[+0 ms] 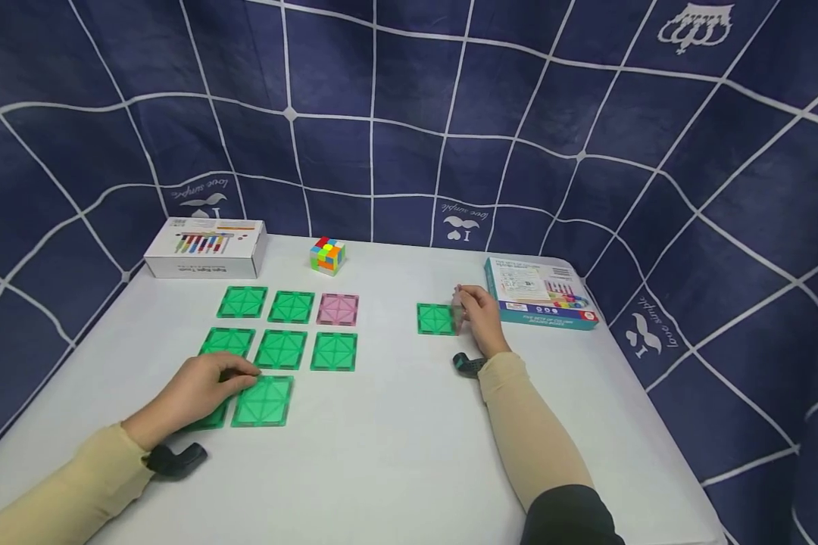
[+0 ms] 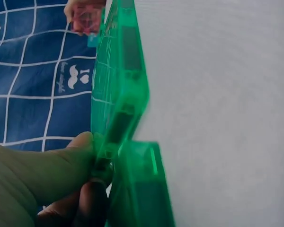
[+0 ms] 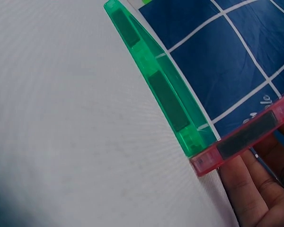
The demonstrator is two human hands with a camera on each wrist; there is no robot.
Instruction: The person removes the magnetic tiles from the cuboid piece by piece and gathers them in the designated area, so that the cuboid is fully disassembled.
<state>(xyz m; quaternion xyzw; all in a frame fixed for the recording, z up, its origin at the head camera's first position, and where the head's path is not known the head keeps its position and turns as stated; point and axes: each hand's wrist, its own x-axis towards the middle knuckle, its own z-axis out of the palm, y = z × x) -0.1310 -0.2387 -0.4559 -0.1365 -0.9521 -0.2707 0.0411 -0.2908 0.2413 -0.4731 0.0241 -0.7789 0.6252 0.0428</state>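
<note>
My left hand (image 1: 201,387) pinches the corner of a green square magnetic tile (image 1: 263,403), between thumb and fingers in the left wrist view. A second green tile (image 1: 210,418) lies partly hidden under that hand. At the right, my right hand (image 1: 484,316) grips a pink magnetic tile (image 3: 248,136) stood on its edge. This pink tile meets the right end of a lone green tile (image 1: 435,319) lying flat; in the right wrist view their corners touch.
Several more green tiles (image 1: 281,349) and one pink tile (image 1: 338,309) lie in rows at left. Behind them are a white box (image 1: 207,248) and a puzzle cube (image 1: 328,256). A teal-edged box (image 1: 541,294) lies beyond my right hand. A blue checked curtain (image 1: 409,121) surrounds the white table (image 1: 382,469).
</note>
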